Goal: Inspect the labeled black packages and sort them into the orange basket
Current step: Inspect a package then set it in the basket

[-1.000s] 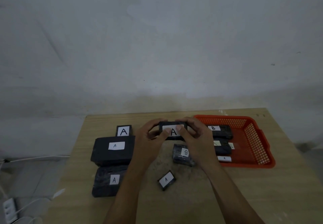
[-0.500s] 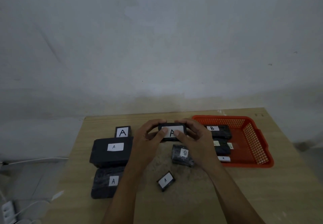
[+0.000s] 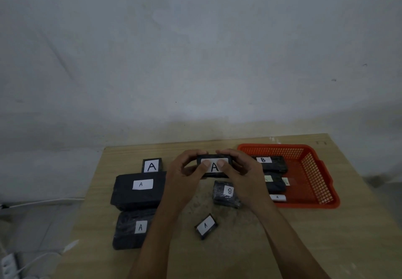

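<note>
Both hands hold one small black package (image 3: 214, 160) with a white "A" label above the table's middle. My left hand (image 3: 185, 175) grips its left end and my right hand (image 3: 241, 174) its right end, both thumbs on the label. The orange basket (image 3: 313, 169) sits at the right with black packages inside, one labeled "B" (image 3: 272, 163). On the table lie a large "A" package (image 3: 139, 189), another "A" package (image 3: 132, 230), a small "A" one (image 3: 152, 166) at the back, a small tilted "A" one (image 3: 206, 226) and a wrapped package (image 3: 225, 193).
The wooden table (image 3: 326, 235) stands against a pale wall. Bare tabletop lies in front of the basket and near the front edge. White cables and a power strip (image 3: 7, 265) lie on the floor at the left.
The held "A" package and both hands have stayed nearly in place; the view has shifted slightly.
</note>
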